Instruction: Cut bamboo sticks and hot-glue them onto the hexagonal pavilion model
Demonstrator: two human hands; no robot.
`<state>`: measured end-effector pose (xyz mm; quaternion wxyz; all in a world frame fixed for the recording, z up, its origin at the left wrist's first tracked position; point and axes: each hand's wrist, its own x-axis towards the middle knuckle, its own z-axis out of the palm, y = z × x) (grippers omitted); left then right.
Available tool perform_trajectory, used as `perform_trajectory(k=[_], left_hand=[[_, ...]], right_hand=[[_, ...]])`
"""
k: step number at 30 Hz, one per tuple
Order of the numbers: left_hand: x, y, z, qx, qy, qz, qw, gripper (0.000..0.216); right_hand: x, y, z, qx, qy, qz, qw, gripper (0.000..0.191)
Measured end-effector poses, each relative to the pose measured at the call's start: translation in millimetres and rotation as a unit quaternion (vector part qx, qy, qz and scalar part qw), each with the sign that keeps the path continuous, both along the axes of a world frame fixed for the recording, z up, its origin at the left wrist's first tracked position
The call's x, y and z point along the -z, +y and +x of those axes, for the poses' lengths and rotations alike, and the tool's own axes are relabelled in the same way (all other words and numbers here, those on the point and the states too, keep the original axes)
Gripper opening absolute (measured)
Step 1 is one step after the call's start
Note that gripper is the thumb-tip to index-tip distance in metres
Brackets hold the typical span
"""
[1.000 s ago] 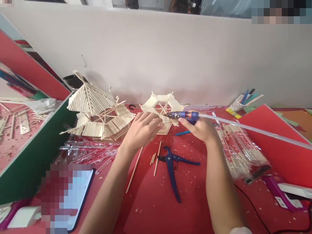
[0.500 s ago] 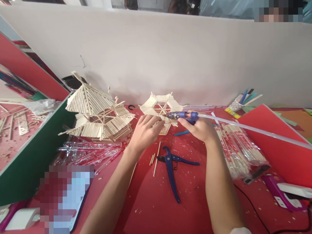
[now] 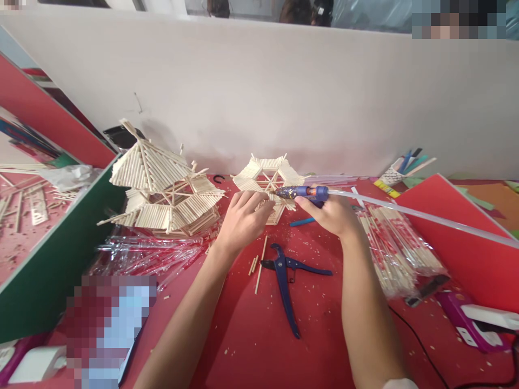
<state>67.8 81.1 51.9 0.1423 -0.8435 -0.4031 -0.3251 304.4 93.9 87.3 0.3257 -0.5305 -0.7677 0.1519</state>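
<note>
My right hand (image 3: 334, 213) is wrapped round a blue hot glue gun (image 3: 298, 193), with a long clear glue stick (image 3: 405, 208) trailing out of its back to the right. The gun's nozzle points left, close to the fingertips of my left hand (image 3: 245, 219). Those fingers are curled and closed at the near left side of a small six-sided roof frame (image 3: 270, 162) of wooden sticks; what they pinch is hidden behind the hand. A larger pagoda-like stick model (image 3: 174, 213) with a pointed roof stands to the left.
Blue cutters (image 3: 284, 275) lie open on the red table (image 3: 251, 335) beside several short sticks (image 3: 259, 265). Packs of sticks (image 3: 399, 246) lie at the right. Plastic wrappers (image 3: 150, 251) and a phone (image 3: 133, 308) are at the left. A pen holder (image 3: 392, 174) stands near the back board (image 3: 259, 92).
My right hand and the glue gun have shifted very slightly to the left. My left hand stays almost in place at the small stick frame.
</note>
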Motion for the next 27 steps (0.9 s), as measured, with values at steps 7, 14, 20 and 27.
perform_trajectory(k=[7,14,20,27], left_hand=[[-0.1,-0.2,0.9,-0.004,-0.002,-0.010,1.000,0.013],[1.4,0.6,0.0,0.000,-0.005,-0.008,1.000,0.013],[1.0,0.8,-0.2,0.001,-0.003,0.006,1.000,0.012],[0.9,1.0,-0.6,0.001,-0.007,-0.003,1.000,0.012]], right_hand=[[-6.9,-3.5,4.7,0.010,0.009,0.012,1.000,0.030],[-6.9,-3.3,3.8,0.003,0.000,-0.001,1.000,0.030],[-5.8,-3.2,4.4,0.005,-0.004,0.001,1.000,0.032],[-3.6,-1.8,5.2,0.000,-0.001,0.003,1.000,0.031]])
